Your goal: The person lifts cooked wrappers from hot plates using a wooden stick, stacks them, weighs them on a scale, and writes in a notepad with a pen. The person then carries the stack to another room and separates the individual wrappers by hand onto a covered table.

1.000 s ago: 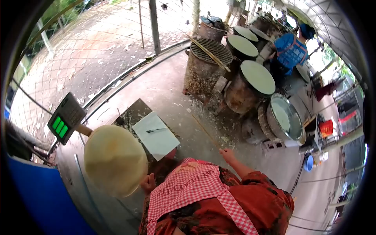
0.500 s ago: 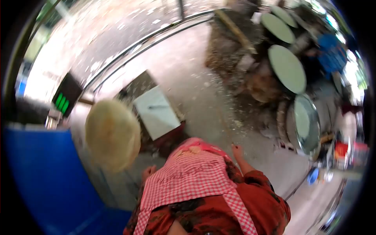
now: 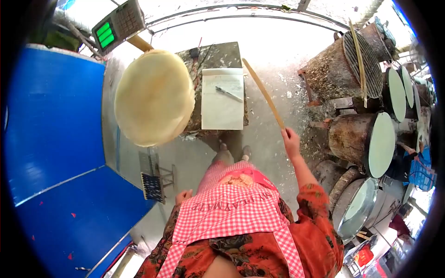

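Daylight floods in from the top of your view, bleaching the floor (image 3: 278, 37) by the railing (image 3: 250, 16) to near-white. Your wide lens bows that railing and blackens the corners; your stick (image 3: 264, 92) looks fairly crisp.

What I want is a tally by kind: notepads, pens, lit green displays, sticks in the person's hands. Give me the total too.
Notepad: 1
Pen: 1
Lit green display: 1
Stick in the right hand: 1
Total: 4
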A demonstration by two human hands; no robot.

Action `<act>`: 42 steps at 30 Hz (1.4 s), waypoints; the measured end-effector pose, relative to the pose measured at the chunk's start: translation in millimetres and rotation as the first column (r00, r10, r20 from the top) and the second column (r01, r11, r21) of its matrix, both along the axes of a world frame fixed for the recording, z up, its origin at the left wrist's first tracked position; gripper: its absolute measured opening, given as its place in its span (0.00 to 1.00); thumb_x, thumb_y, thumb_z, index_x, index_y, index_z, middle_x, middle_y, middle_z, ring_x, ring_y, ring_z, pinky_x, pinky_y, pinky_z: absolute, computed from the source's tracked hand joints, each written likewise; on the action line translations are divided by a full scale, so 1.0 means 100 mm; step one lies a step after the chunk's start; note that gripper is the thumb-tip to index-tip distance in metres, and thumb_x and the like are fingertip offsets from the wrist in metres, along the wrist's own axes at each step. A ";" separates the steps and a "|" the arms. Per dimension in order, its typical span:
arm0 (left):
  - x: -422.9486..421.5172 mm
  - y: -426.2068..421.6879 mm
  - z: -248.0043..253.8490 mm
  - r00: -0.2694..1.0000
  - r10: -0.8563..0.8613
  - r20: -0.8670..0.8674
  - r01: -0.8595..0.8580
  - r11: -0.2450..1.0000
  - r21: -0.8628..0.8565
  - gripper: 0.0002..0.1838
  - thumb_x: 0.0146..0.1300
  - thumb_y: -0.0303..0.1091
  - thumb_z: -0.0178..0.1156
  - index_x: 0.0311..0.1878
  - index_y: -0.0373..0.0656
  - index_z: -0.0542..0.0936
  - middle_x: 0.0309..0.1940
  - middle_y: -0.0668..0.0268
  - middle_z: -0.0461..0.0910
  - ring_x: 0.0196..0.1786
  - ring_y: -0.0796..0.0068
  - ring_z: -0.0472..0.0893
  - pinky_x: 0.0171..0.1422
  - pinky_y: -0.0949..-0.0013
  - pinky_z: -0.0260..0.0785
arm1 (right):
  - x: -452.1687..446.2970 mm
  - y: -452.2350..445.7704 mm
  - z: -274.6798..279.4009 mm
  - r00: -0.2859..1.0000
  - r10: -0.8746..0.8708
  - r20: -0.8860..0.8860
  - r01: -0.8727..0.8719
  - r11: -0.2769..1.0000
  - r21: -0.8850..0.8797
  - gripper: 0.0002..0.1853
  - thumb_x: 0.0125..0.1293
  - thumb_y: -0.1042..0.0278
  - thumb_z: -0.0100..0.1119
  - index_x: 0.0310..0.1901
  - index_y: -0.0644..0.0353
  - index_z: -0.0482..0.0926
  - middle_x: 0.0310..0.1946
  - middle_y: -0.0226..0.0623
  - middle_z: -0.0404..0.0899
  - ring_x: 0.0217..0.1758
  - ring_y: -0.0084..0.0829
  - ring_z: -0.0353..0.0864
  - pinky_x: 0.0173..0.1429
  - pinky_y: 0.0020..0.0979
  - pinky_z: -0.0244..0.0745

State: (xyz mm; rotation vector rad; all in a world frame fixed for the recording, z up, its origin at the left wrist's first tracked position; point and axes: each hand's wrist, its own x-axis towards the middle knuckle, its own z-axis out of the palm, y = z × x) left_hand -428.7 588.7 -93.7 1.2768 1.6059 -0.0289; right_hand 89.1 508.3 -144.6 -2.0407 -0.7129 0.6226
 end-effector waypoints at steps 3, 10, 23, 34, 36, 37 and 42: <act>0.16 0.11 0.15 0.999 0.044 0.009 -0.045 0.998 0.046 0.21 0.65 0.42 0.59 0.20 0.39 0.69 0.14 0.73 0.64 0.19 0.83 0.60 0.23 0.68 0.56 | -0.07 0.74 0.19 0.996 0.084 -0.006 -0.084 0.996 -0.007 0.13 0.65 0.61 0.57 0.41 0.65 0.77 0.22 0.39 0.74 0.25 0.26 0.71 0.32 0.30 0.68; 0.16 0.39 -0.18 0.946 0.301 0.121 -0.293 0.953 -0.078 0.18 0.65 0.38 0.58 0.21 0.41 0.70 0.15 0.75 0.64 0.16 0.86 0.60 0.19 0.74 0.51 | -1.50 1.67 0.06 0.965 0.105 -0.240 -0.091 0.994 0.067 0.12 0.64 0.66 0.55 0.46 0.63 0.73 0.33 0.48 0.79 0.36 0.41 0.80 0.42 0.37 0.74; 0.82 1.17 -0.02 0.916 -0.324 0.237 0.250 0.922 0.296 0.10 0.59 0.32 0.62 0.28 0.38 0.73 0.22 0.62 0.73 0.25 0.68 0.73 0.32 0.66 0.67 | -1.85 2.04 -0.15 0.942 0.302 0.147 -0.298 0.953 -0.045 0.06 0.59 0.71 0.57 0.38 0.59 0.78 0.34 0.44 0.78 0.36 0.43 0.80 0.39 0.36 0.74; 2.31 1.87 -0.32 0.670 -0.684 0.288 0.297 0.602 0.741 0.11 0.51 0.25 0.62 0.39 0.38 0.76 0.42 0.57 0.75 0.46 0.55 0.75 0.49 0.60 0.69 | -0.52 2.72 -0.14 0.681 0.573 0.456 -0.289 0.783 -0.551 0.05 0.54 0.67 0.58 0.30 0.57 0.78 0.31 0.40 0.79 0.36 0.45 0.80 0.40 0.42 0.76; 2.43 1.97 -0.42 0.685 -0.676 0.272 0.273 0.584 0.764 0.11 0.50 0.24 0.62 0.39 0.38 0.76 0.43 0.58 0.75 0.47 0.56 0.74 0.52 0.60 0.69 | -0.49 2.79 -0.18 0.637 0.636 0.436 -0.322 0.733 -0.599 0.06 0.54 0.66 0.59 0.30 0.58 0.78 0.31 0.40 0.79 0.35 0.45 0.80 0.40 0.43 0.76; 2.49 2.01 -0.47 0.692 -0.672 0.263 0.261 0.574 0.776 0.11 0.49 0.24 0.62 0.38 0.38 0.76 0.43 0.59 0.75 0.48 0.57 0.74 0.53 0.60 0.69 | -0.47 2.81 -0.20 0.613 0.665 0.428 -0.345 0.712 -0.612 0.07 0.54 0.65 0.59 0.30 0.59 0.78 0.31 0.41 0.80 0.34 0.45 0.80 0.40 0.43 0.76; 2.78 2.21 -0.78 0.752 -0.629 0.199 0.198 0.503 0.841 0.11 0.48 0.22 0.61 0.37 0.39 0.76 0.43 0.58 0.75 0.50 0.55 0.74 0.55 0.58 0.67 | -0.36 2.89 0.21 0.920 0.244 0.308 -0.201 0.966 -0.163 0.06 0.55 0.69 0.59 0.29 0.61 0.75 0.25 0.38 0.77 0.27 0.33 0.79 0.34 0.35 0.74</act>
